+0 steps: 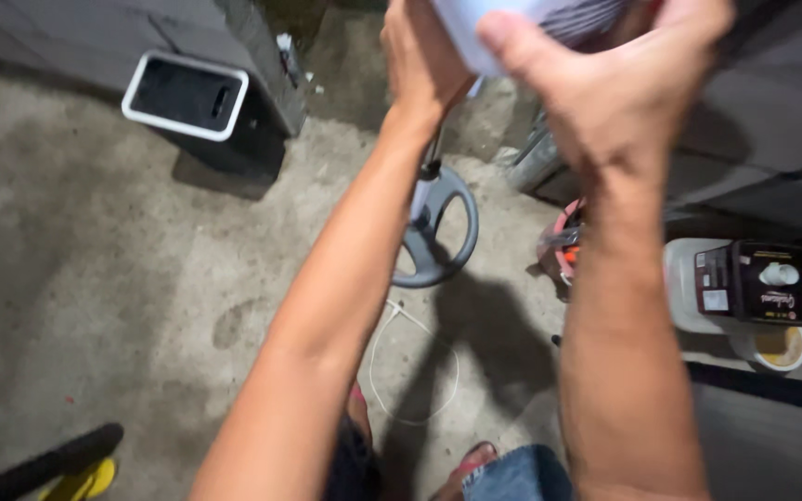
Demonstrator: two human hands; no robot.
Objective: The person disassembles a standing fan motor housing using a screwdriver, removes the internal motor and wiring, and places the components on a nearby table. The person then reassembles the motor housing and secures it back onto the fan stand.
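Both hands are up close to the camera, left hand (424, 56) and right hand (619, 83) with fingers wrapped round a pale, whitish object (512, 28), steadying it above the grey round-based stand (433, 227) on the concrete floor (95, 278).

Harsh light from above, dark arm shadows on floor (122, 278), motion-blurred hands

A pale, white-bluish rounded object (512, 23) sits at the top edge of the frame, largely cut off, gripped between both hands.
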